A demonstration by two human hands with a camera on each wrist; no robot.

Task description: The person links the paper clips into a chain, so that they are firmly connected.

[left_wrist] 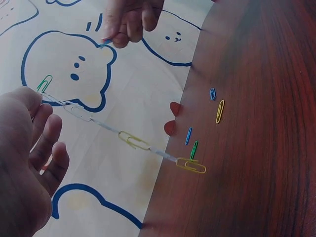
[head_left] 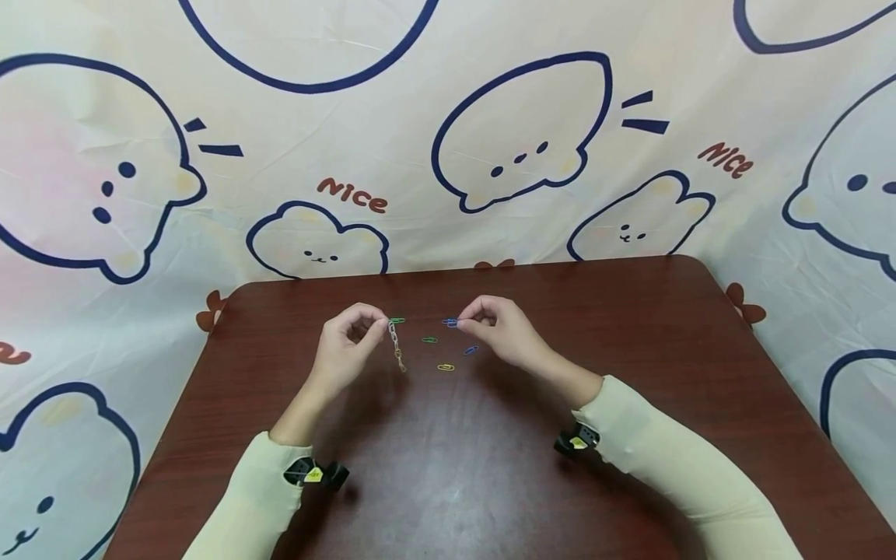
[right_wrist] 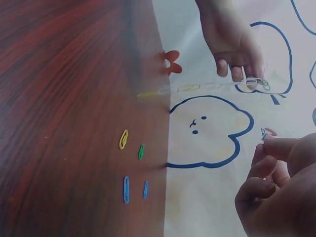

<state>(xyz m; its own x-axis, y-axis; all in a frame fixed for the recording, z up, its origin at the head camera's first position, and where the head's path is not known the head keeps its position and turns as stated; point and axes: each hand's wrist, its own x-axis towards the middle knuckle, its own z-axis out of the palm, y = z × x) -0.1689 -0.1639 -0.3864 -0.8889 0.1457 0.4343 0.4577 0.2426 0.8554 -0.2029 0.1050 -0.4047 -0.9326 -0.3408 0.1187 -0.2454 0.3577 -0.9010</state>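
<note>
My left hand point(head_left: 341, 342) pinches the upper end of a paper clip chain point(head_left: 396, 346), which hangs down over the table. White and yellow clips alternate along the chain, and a green paper clip point(left_wrist: 45, 84) sticks out at its top beside the fingertips. To the right, my right hand point(head_left: 505, 333) pinches a small blue paper clip point(right_wrist: 263, 133) between thumb and forefinger. Loose clips lie on the table between and below the hands: a green clip point(head_left: 429, 339), a yellow clip point(head_left: 446, 367), a blue clip point(head_left: 470, 350) and another blue clip point(right_wrist: 126, 190).
A dark brown wooden table point(head_left: 448, 467) spreads under both hands. Behind it and along the sides hangs a pale cloth point(head_left: 420, 155) with cartoon drawings. Dark wrist cameras point(head_left: 316, 472) sit at the sleeve cuffs.
</note>
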